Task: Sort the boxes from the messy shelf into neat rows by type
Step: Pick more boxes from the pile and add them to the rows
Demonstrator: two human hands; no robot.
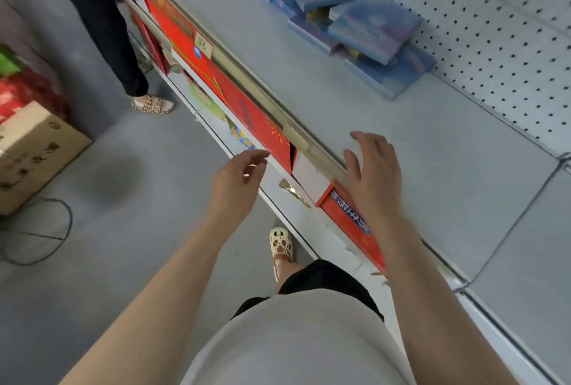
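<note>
blue boxes [355,16] heaped loose at back of shelf [386,143]. left hand [239,177] and right hand [370,168] near shelf edge, fingers relaxed, holding nothing.

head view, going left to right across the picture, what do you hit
cardboard box → other person's leopard-print sandal → left hand → right hand → pegboard back wall

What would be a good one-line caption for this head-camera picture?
Both empty hands, left and right, reach toward a shelf holding jumbled blue boxes.
</note>
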